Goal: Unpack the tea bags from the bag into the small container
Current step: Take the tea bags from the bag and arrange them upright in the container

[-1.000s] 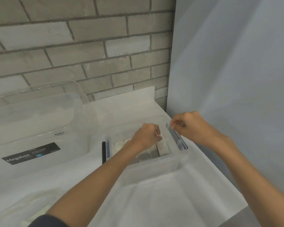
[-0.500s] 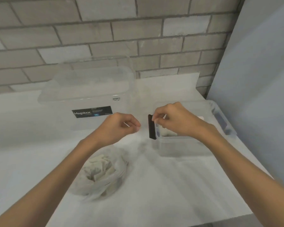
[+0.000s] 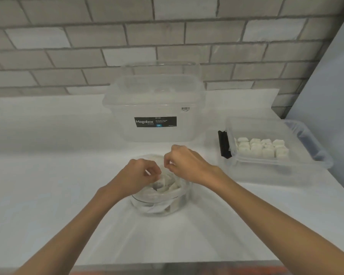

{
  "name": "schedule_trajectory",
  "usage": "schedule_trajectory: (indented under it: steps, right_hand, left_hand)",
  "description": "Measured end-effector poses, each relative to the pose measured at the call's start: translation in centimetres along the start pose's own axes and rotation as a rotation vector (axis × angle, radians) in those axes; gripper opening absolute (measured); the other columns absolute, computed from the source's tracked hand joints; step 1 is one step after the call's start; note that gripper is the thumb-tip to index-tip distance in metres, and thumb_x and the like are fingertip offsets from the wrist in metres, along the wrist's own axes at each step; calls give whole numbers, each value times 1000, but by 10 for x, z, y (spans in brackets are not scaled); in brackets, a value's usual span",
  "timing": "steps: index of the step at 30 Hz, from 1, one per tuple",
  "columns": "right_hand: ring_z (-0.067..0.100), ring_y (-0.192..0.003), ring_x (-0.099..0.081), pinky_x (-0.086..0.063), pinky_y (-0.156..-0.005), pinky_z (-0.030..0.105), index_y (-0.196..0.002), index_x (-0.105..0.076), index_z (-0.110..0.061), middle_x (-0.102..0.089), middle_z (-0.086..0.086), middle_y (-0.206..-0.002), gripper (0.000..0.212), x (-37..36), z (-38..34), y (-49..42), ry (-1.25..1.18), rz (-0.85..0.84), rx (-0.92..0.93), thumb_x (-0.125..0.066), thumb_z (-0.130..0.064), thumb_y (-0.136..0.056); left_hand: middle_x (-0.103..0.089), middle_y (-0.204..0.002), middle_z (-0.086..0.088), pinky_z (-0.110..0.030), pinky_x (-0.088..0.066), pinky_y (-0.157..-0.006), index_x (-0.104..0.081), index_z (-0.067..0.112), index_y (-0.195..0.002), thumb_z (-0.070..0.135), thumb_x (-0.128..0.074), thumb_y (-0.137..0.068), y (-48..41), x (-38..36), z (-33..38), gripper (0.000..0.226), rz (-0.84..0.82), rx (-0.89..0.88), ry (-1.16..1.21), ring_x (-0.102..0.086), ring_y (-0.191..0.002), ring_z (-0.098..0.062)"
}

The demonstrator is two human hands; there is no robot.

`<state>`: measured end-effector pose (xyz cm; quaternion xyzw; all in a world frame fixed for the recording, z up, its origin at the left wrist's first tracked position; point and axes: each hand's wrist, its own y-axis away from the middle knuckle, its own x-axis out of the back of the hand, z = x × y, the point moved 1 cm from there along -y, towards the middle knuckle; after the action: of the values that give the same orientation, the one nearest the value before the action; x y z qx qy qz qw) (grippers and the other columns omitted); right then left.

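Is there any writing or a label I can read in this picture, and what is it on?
"Megabox": black label on the large clear box.
Smaller print on that label: too blurred to read.
Barcode sticker on the same box: too small to read.

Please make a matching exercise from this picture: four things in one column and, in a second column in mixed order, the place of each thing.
Things
1. large clear box
2. small container
3. plastic bag
4. black latch

Places
A. at the near middle of the table, with the left hand and right hand at its mouth
B. at the back, in front of the brick wall
C. at the right, with rows of tea bags inside
D. on the left end of the small container

Pairs: 1-B, 2-C, 3-A, 4-D
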<state>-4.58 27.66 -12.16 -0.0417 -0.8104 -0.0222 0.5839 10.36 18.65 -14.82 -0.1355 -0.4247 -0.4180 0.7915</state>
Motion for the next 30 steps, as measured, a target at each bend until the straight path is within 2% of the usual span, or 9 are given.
schedule_trajectory:
  steps: [2,5,9,12,16,18,20,25,30]
  right_hand:
    - [28,-98,-47,-35,-65,32,-105,-67,-8,-48,9,-105,22,-11,-7,1,113,30,27,-52,-1,-89]
    - [32,-104,-44,-31,-71,35,-107,-63,-5,-46,16,-116,22,-23,-15,2,82,54,23,-49,-1,-89]
    - [30,-98,-45,-43,-71,36,-105,-62,-4,-43,12,-109,23,-26,-19,6,81,80,8,-51,1,-86]
    - [26,-94,-45,-37,-64,30,-104,-61,-6,-38,7,-104,22,-25,-19,9,33,116,-20,-51,1,-86]
    - [16,-78,-40,-37,-66,25,-107,-63,-8,-40,6,-109,21,-19,-16,14,-27,186,-50,-50,-4,-92]
    - [14,-74,-45,-42,-70,24,-108,-65,-10,-44,4,-107,21,-16,-13,16,-96,236,-89,-50,-6,-93]
    - [13,-74,-51,-46,-76,24,-108,-66,-11,-51,1,-97,22,-15,-12,18,-199,263,-160,-51,-7,-93]
    - [2,-57,-61,-46,-57,12,-109,-65,-11,-66,-1,-77,20,-22,-19,22,-619,244,-368,-57,-18,-92]
    - [13,-70,-69,-58,-65,32,-97,-69,-10,-70,6,-81,13,-29,-30,23,-939,234,-393,-67,-17,-87]
  left_hand:
    - [-70,-88,15,-29,-53,-81,-69,29,-86,24,-68,-85,2,-5,-7,6,-32,7,-59,-66,-81,-4]
    - [-70,-86,15,-28,-52,-77,-71,28,-86,36,-64,-86,7,-13,-8,10,-85,46,-161,-64,-84,-5]
    - [-70,-93,14,-28,-51,-77,-71,27,-96,45,-61,-88,10,-25,-2,22,-89,33,-284,-64,-90,-7]
    - [-71,-92,12,-28,-50,-75,-71,27,-91,34,-58,-89,10,-27,0,15,-41,32,-262,-64,-90,-10]
    - [-70,-78,13,-22,-47,-71,-69,28,-76,23,-62,-87,13,-19,-13,14,103,50,20,-63,-80,-5]
    - [-70,-74,10,-15,-44,-68,-69,23,-76,20,-67,-87,18,-11,-19,12,210,37,198,-65,-72,-5]
    - [-72,-71,2,-18,-47,-68,-69,17,-81,19,-68,-88,24,-7,-23,7,281,49,413,-68,-71,-12]
    - [-71,-77,-11,-25,-55,-77,-62,3,-93,7,-64,-90,36,-10,-21,5,283,35,855,-72,-82,-22]
    - [-70,-81,-13,-21,-56,-75,-60,2,-92,3,-65,-89,42,-20,-10,6,263,-5,1038,-73,-88,-22]
